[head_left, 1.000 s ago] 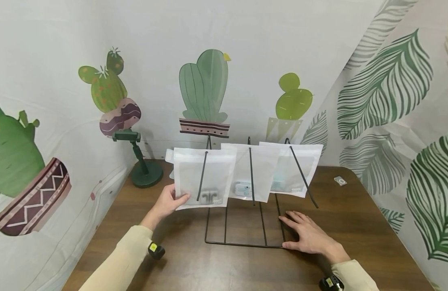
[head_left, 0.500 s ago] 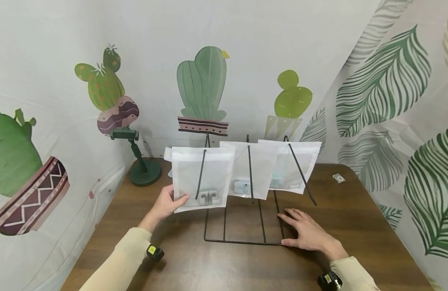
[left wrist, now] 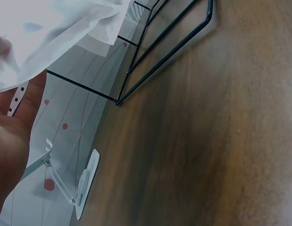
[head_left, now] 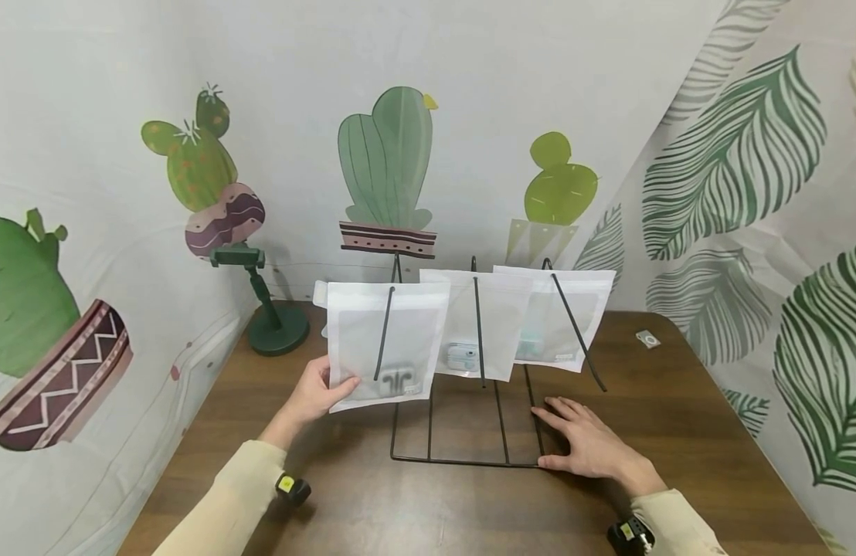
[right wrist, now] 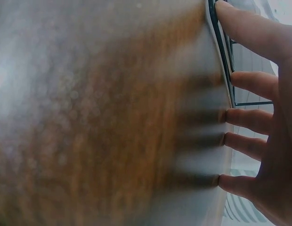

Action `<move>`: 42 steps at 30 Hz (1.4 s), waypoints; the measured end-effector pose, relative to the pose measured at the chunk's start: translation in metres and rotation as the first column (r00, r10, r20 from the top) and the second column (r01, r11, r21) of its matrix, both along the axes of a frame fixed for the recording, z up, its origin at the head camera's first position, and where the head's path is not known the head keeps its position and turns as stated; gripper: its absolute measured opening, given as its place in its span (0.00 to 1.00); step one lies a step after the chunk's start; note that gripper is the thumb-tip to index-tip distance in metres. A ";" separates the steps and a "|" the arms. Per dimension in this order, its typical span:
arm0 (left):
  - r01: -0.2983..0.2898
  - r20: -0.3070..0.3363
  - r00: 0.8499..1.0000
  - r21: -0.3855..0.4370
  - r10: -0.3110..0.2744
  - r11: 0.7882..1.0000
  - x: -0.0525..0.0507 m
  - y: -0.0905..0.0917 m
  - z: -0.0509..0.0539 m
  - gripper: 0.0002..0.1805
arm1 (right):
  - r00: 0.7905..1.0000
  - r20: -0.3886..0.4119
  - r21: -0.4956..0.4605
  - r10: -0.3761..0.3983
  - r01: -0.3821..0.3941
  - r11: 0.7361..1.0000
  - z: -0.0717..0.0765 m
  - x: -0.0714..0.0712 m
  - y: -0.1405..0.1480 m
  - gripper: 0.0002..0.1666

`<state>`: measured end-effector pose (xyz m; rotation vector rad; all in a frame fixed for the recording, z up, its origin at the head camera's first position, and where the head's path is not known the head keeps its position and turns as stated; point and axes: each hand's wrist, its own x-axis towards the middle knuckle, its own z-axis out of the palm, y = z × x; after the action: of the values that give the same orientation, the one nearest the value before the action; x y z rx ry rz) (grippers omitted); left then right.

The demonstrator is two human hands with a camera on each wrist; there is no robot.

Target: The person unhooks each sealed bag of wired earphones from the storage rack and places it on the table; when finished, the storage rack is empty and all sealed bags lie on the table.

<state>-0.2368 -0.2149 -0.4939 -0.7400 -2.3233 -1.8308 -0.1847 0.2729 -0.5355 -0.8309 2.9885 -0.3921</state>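
A black wire display rack stands on the table, with frosted zip bags hanging from its prongs. My left hand pinches the lower left edge of the left bag, thumb in front and fingers behind. White earbuds, or something like them, show through that bag's bottom. The middle bag holds a small light-blue, camera-like item. Pale blue contents show in the right bag. My right hand rests with spread fingers on the table and the rack's right base corner. In the left wrist view, the bag hides some fingers.
A dark green phone stand stands at the table's back left. A white folding stand appears behind the left bag's side. Toward the back right lies a small silver gadget with a round dial. A patterned cloth wall borders the table.
My left hand has drawn the lower edge of the left bag slightly down and toward me. The right hand keeps its place at the rack's base.
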 end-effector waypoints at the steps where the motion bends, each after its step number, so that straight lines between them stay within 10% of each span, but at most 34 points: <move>1: 0.003 -0.005 1.000 0.004 -0.003 1.000 0.001 0.000 0.000 0.14 | 1.000 -0.002 0.001 0.001 -0.001 1.000 0.000 0.000 0.000 0.50; 42: 0.083 -0.020 0.996 0.019 -0.083 0.996 0.029 -0.006 -0.002 0.17 | 1.000 -0.015 -0.004 -0.008 0.008 1.000 -0.003 0.000 0.001 0.50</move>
<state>-0.2073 -0.2210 -0.4961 -0.8597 -2.2923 -1.8687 -0.1844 0.2735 -0.5381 -0.8257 3.0071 -0.3944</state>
